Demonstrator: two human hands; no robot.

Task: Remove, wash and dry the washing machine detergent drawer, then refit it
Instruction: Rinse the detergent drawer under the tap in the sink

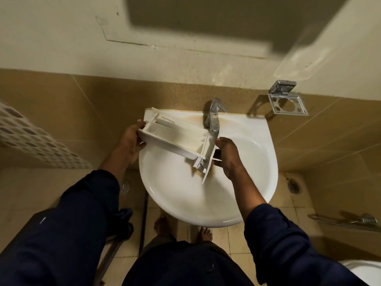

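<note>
Now, over the basin (257,178): the detergent drawer (177,137), looking ready for a rinse.
It's held compartments-up, front panel just beside the tap (213,118), probably so water runs through into the bowl. The left hand (132,141) grips the back end, and the right hand (228,155) curls round the front panel.

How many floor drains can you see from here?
2. The left drain sits on the floor left of the sink, partly hidden; the right drain sits right of it. The sink may hide more.

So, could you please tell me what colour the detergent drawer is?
The detergent drawer is white; the head view shows it.
</note>
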